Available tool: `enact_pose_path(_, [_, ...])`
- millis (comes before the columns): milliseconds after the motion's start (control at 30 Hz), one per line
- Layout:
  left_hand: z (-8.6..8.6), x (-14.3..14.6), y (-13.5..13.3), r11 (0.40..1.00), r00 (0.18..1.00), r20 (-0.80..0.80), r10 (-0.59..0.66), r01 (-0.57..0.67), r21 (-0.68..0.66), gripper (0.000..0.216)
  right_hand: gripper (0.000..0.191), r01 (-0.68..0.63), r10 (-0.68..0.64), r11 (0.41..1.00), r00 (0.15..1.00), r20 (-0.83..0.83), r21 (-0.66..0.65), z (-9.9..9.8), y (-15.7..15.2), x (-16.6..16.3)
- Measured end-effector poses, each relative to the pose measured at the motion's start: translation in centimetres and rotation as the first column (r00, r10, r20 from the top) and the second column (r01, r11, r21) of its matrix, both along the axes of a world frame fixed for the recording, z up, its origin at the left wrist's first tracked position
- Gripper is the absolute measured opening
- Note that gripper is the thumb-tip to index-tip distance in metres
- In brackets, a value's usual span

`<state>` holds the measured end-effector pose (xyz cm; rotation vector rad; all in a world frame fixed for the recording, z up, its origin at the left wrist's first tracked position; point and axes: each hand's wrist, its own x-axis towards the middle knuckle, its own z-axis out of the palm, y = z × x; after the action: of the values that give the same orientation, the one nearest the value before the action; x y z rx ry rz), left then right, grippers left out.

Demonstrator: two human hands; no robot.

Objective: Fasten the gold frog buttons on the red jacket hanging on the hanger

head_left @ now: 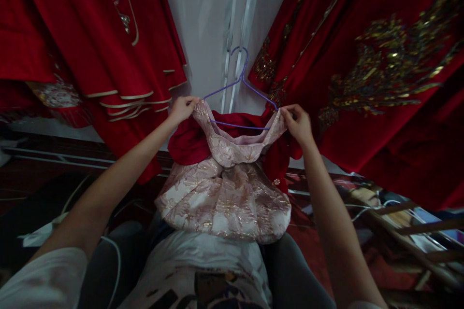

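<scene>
A pale pink dress (232,193) with a shiny gold pattern hangs in front of me, its puffed skirt reaching my lap. Its straps sit over the two ends of a purple hanger (244,75), whose hook points up and away from me. My left hand (183,108) pinches the left strap at the hanger's end. With thumb and fingers closed, my right hand (297,123) grips the strap at the other end. Dark red cloth (190,142) shows behind the dress on both sides.
Red garments with pale trim (119,58) hang on the left. More red garments, with gold sequins (391,67), hang on the right. Between them stands a pale wall or panel (203,24) with metal bars. A wooden rack (409,227) stands at the lower right.
</scene>
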<state>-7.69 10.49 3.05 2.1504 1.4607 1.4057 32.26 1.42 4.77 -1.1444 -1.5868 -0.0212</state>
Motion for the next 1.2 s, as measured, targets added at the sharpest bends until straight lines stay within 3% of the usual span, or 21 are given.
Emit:
enact_pose_path(133, [0.4,-0.4,-1.2,0.979,0.972,-0.121,0.204,-0.2,0.04,0.042,0.025,0.16,-0.155,0.986,0.982,-0.111,0.036,-0.6,0.3,0.7])
enact_pose_path(233, [-0.4,-1.8,-1.9,0.939,0.91,-0.237,0.341,-0.342,0.037,0.041,0.027,0.215,-0.2,0.976,0.94,-0.275,0.024,-2.0,0.6,1.1])
enact_pose_path(367, [-2.4,-4.4,-2.8,0.922,0.841,-0.424,0.337,-0.386,-0.031,0.038,0.03,0.205,-0.208,0.977,0.845,-0.493,-0.061,-4.7,0.4,1.0])
enact_pose_path(467, [-3.4,-4.9,-4.0,0.954,0.858,-0.453,0.24,-0.294,-0.052,0.037,0.029,0.038,-0.2,0.963,0.76,-0.619,-0.266,-6.7,-0.8,0.9])
enact_pose_path(567, [-3.2,-3.1,-5.6,0.999,0.906,-0.422,0.036,-0.025,0.031,0.037,0.029,-0.195,-0.135,0.871,0.787,-0.603,-0.45,-7.8,-2.5,1.3])
enact_pose_path(667, [-1.9,0.5,-7.0,0.942,0.885,-0.433,-0.172,0.276,0.19,0.033,0.032,-0.278,-0.033,0.785,0.874,-0.485,-0.554,-7.6,-3.9,1.6])
enact_pose_path(767, [-0.7,4.5,-7.8,0.873,0.831,-0.505,-0.235,0.409,0.267,0.029,0.033,-0.345,0.108,0.743,0.907,-0.406,-0.574,-6.3,-4.9,1.0])
enact_pose_path(867, [-0.7,7.9,-7.4,0.843,0.77,-0.585,-0.256,0.474,0.255,0.03,0.032,-0.4,0.205,0.742,0.899,-0.386,-0.538,-4.8,-5.8,-0.2])
enact_pose_path(1033, [-3.3,10.6,-6.4,0.874,0.699,-0.657,-0.283,0.47,0.123,0.032,0.03,-0.333,0.145,0.811,0.911,-0.387,-0.481,-3.7,-6.2,-0.9])
enact_pose_path(1133, [-4.3,10.4,-7.1,0.891,0.729,-0.645,-0.228,0.423,0.163,0.032,0.024,-0.141,-0.068,0.891,0.897,-0.436,-0.431,-4.3,-5.2,0.4])
enact_pose_path(1200, [-4.3,9.9,-7.8,0.893,0.74,-0.636,-0.219,0.414,0.174,0.031,0.018,0.016,-0.234,0.914,0.837,-0.494,-0.406,-5.0,-4.4,1.3])
